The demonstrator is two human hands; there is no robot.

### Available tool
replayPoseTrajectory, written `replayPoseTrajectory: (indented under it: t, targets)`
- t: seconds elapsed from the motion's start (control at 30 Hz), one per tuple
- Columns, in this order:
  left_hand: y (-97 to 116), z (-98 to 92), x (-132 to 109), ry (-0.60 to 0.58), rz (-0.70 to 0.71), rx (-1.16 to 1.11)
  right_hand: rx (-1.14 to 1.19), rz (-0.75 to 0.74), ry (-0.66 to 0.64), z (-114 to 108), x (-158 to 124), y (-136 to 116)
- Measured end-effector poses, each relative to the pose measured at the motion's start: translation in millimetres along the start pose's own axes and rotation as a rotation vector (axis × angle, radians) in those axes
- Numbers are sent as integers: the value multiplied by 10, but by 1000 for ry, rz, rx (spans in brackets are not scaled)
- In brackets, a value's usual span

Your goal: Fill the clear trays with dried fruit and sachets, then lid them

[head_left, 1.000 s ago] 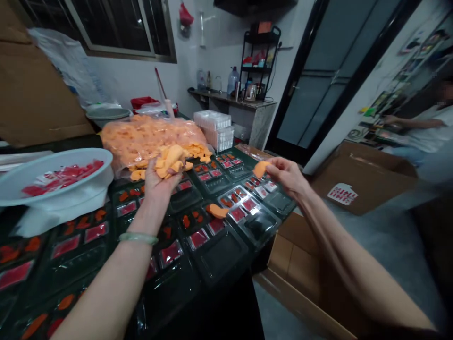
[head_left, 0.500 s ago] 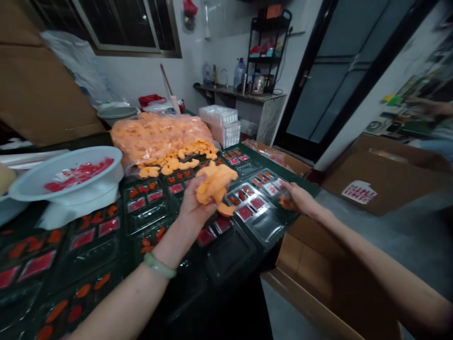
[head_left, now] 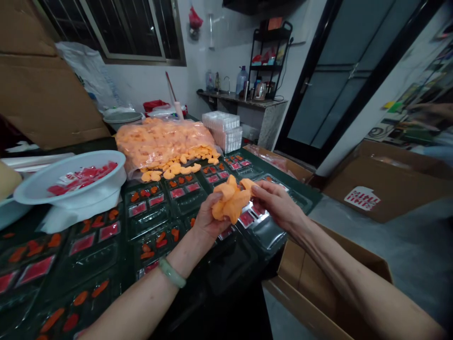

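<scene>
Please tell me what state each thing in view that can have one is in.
Left hand, clasping orange pieces
Right hand, gripping an orange piece
Bag, open
Trays, uncovered, partly filled
Bowl, holding red packets
Door, apparently shut
Near box, open

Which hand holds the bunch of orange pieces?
The left hand, the one wearing the pale green bangle, holds the bunch of orange pieces; the right hand appears to pinch just a single piece beside it.

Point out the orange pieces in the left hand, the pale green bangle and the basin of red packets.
Orange pieces (head_left: 230, 204) in the left hand (head_left: 205, 219): head view, middle of the bunch.
Pale green bangle (head_left: 171, 273): head view, middle of the band.
Basin (head_left: 32, 189) of red packets (head_left: 87, 179): head view, inner wall.
</scene>
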State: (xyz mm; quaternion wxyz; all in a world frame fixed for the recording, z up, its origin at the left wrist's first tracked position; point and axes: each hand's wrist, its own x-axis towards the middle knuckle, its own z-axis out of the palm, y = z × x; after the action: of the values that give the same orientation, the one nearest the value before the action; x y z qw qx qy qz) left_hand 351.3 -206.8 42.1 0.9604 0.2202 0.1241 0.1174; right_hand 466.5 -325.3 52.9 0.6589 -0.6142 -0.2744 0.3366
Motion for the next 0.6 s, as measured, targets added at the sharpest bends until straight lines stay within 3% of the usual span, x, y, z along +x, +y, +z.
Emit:
replayPoseTrajectory:
  t: [0.13, 0.33, 0.5, 0.6]
  targets:
    - [48, -83, 19, 129, 49, -27, -94, -40, 181, -282, -25, -56]
    - [178, -194, -26, 148, 138, 19, -477, -225, 538, -1098, -44, 75]
    - [238, -209, -66, 135, 117, 62, -835, -209, 486, -1609, -43, 445]
    - [270, -205, -77, 159, 136, 75, -1298, -178, 420, -1743, 13, 603]
